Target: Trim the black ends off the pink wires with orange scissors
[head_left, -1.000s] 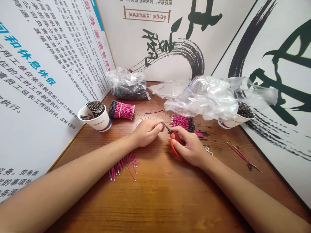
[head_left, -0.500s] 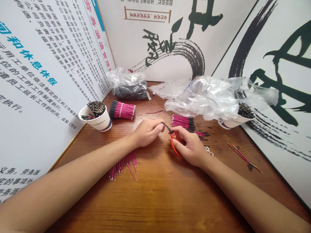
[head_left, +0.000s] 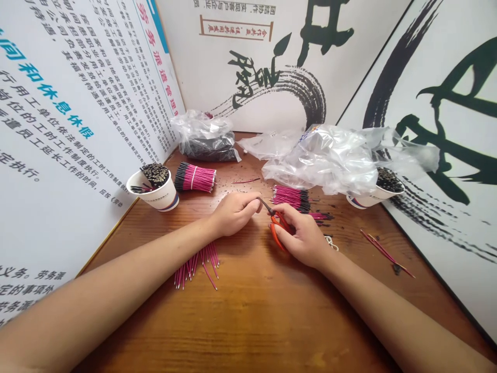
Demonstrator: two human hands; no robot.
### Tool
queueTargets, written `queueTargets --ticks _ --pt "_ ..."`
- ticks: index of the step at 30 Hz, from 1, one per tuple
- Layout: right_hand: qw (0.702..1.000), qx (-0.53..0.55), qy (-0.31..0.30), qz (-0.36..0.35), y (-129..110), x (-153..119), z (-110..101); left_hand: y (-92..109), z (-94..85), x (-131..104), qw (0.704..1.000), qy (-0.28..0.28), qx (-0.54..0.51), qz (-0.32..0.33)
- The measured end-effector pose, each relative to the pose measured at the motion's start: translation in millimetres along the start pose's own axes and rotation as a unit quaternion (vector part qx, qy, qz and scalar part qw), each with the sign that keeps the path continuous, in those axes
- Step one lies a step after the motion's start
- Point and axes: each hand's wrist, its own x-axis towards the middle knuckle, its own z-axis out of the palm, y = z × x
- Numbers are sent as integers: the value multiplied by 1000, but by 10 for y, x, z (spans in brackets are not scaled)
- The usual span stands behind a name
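- The orange-handled scissors (head_left: pixel 274 235) are gripped in the right hand (head_left: pixel 305 235), with the fingers wrapped about the handles; they are held above the middle of the worktop (head_left: pixel 248 311), and their dark blades are pointed toward the left hand.
- The fingers of the left hand (head_left: pixel 236 213) are curled closed, with the thumb laid along them; the blade tips are brought up to these fingers, but whether anything is pinched there cannot be told.
- Loose pink wires (head_left: pixel 198 267) are spread below the left forearm, by which their upper ends are covered.
- A bundle of pink wires (head_left: pixel 196 177) with black ends is bound by a white band, beyond the left hand and just beside the left paper cup (head_left: pixel 161 198), which is filled with black pieces.
- An unbound stack of wires (head_left: pixel 289 196) is laid just beyond the right hand, and a white cord (head_left: pixel 331 242) is partly hidden by that hand.
- The right paper cup (head_left: pixel 373 198), also filled with dark pieces, is partly covered by a crumpled clear bag (head_left: pixel 326 158).
- A plastic bag of black material (head_left: pixel 209 147) is set near the back panel (head_left: pixel 256 116).
- A few thin wires (head_left: pixel 388 254) are left toward the right edge, well apart from the hands.
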Motion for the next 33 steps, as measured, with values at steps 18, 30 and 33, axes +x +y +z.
queueTargets --ticks 18,30,33 --pt "999 32 15 7 -1 -19 14 5 5 2 1000 -1 10 6" --pt "994 101 35 28 -23 -39 8 33 -4 6 1000 0 6 7" --pt "989 140 33 22 -13 -54 28 30 -9 6 1000 9 -7 9"
